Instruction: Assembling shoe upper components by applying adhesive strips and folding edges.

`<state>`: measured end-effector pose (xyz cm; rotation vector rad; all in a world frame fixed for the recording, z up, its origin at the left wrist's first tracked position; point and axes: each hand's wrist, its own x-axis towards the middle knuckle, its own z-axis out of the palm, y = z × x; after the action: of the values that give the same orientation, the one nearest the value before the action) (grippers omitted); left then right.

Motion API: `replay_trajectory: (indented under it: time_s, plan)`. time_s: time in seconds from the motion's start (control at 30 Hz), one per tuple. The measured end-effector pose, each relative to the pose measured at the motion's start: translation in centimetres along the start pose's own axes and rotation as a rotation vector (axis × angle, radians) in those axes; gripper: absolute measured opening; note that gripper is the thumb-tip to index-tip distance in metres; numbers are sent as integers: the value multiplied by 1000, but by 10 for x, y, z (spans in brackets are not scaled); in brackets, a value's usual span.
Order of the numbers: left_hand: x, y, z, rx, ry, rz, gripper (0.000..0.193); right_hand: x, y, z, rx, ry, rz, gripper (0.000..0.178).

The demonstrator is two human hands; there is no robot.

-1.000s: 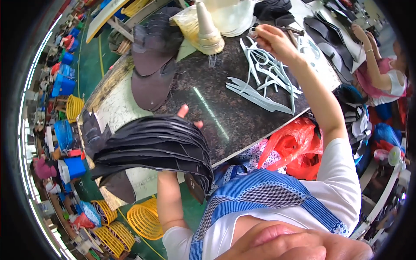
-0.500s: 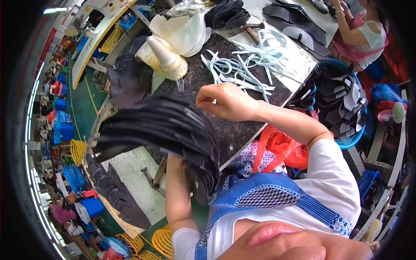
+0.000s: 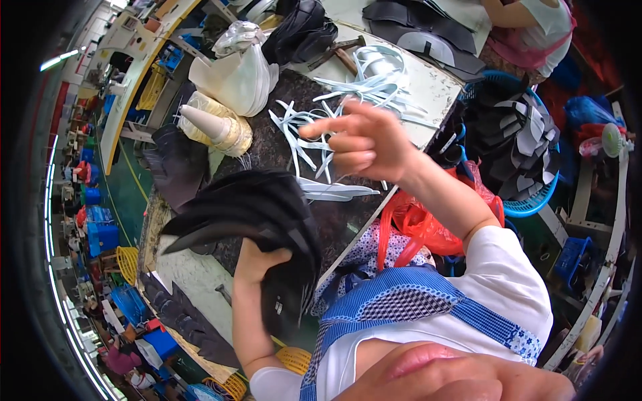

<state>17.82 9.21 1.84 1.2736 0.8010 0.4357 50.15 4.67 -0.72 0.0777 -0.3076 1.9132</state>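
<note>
My left hand [image 3: 259, 259] grips a thick, fanned stack of black shoe-upper pieces [image 3: 267, 207] from the near side, thumb over the lower edge. The stack arches above the dark speckled tabletop, slightly blurred. Apart from it, to the right, my right hand [image 3: 374, 142] hangs in the air with fingers spread and nothing visible in it. Beneath and behind that hand lie tangled pale blue strips [image 3: 334, 190]. A thread cone [image 3: 221, 130] stands beyond the stack, beside white curved sheets [image 3: 234, 80].
More black pieces lie at the table's left edge [image 3: 177, 311] and far end [image 3: 421, 40]. A hammer [image 3: 344, 57] rests at the back. On the right stand a blue basket [image 3: 555, 184] of black and grey pieces and a red plastic bag [image 3: 418, 234]. Another person [image 3: 535, 37] sits far right.
My right hand has moved right, away from the stack, and its fingers have spread. The stack has tilted and come nearer in my left hand. The whole view has shifted.
</note>
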Motion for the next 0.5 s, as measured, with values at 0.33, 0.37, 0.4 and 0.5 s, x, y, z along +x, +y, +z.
replay_trajectory:
  time_s: [0.33,0.37,0.4,0.5]
  plan:
    - [63,73,1,355,142,8,65,-7,41,74,-1994,-528,-122,102]
    - [66,74,-18,294,144,-65,60,-6,41,51,-2163,-377,-486,94]
    - [64,72,-24,212,207,34,58,-5,34,42,-2043,-175,-550,90]
    - [80,63,-18,-71,313,126,52,-2,26,22,-1481,339,-335,90]
